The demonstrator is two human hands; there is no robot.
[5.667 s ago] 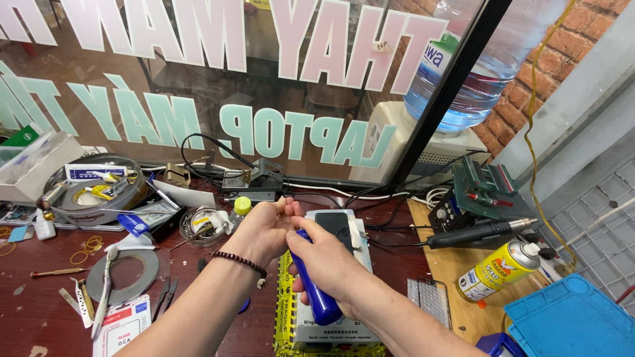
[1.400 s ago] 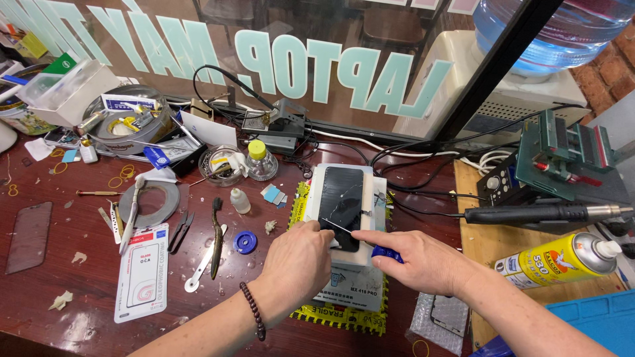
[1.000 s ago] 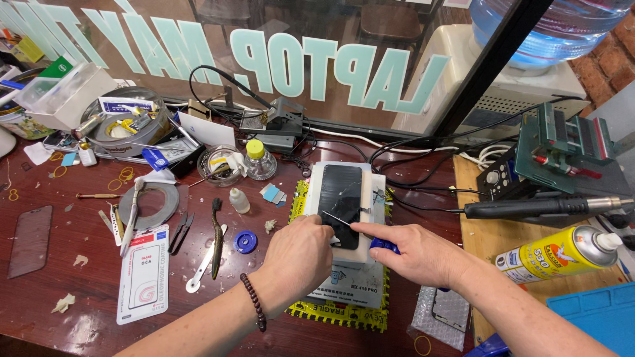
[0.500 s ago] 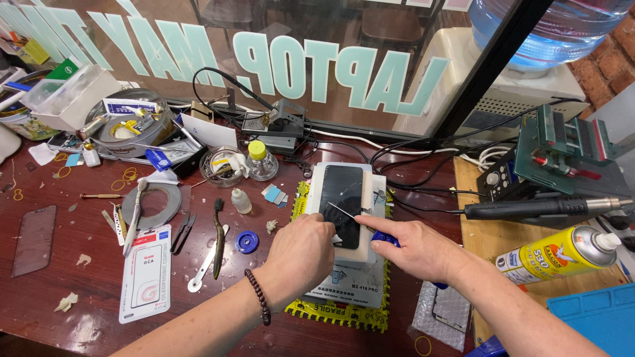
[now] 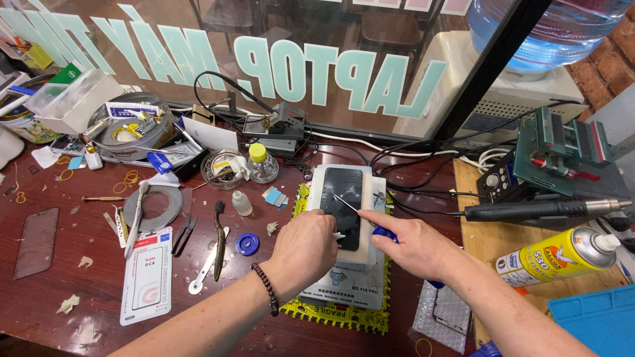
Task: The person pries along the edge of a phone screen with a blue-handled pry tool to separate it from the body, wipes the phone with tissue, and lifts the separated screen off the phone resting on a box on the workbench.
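Basically both hands are working on a dark phone screen (image 5: 342, 201) that lies flat, face up, on a white heating plate (image 5: 349, 218) near the middle of the desk (image 5: 79, 277); the plate sits on a yellow-edged mat (image 5: 344, 318), so the screen is raised and steady. Left hand (image 5: 309, 248) rests on the lower part of the screen, fingers (image 5: 327, 228) curled down and pressing, apparently to pin it so it can't slide; whether they pinch anything is hidden. Right hand (image 5: 413, 248) grips a blue-handled fine tool (image 5: 357, 213), fingers clenched round the handle, index laid along it for control; the thin metal tip slants up-left and meets the glass about mid-screen, low angle, likely for scraping or lifting. Left of the plate, within easy reach: small white dropper bottle (image 5: 242, 202), blue round cap (image 5: 246, 244), dark brush (image 5: 218, 239), tweezers (image 5: 184, 233), grey tape roll (image 5: 155, 206), flat packaged film sheet (image 5: 148, 274). Behind the plate, a yellow-capped glass bottle (image 5: 262, 163) and a cable tangle against the window. Right side, on a wooden board: black hot-air handle (image 5: 536, 210) lying flat, yellow spray can (image 5: 557, 256) on its side, green clamp jig (image 5: 562, 149), blue mat (image 5: 595, 317) at the corner.
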